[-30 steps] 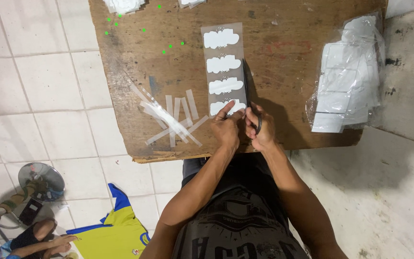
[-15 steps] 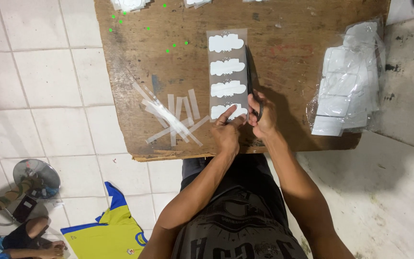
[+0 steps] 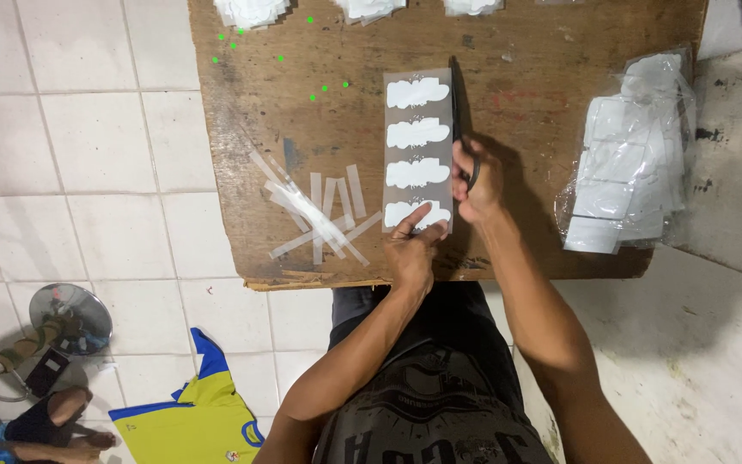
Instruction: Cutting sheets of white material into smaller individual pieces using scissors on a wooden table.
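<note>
You're in a makeshift home workshop, set up on the floor. Signs of it: a rough wooden board serves as the bench, laid straight on white floor tiles. Beside your right hand, a plastic bag stuffed with white cut pieces. Left of your left hand, loose clear strips lie scattered on the board. Beyond both hands, small stacks of white cutouts line the far edge. Behind your left arm, a yellow-and-blue shirt lies on the tiles, which reads domestic rather than factory.
</note>
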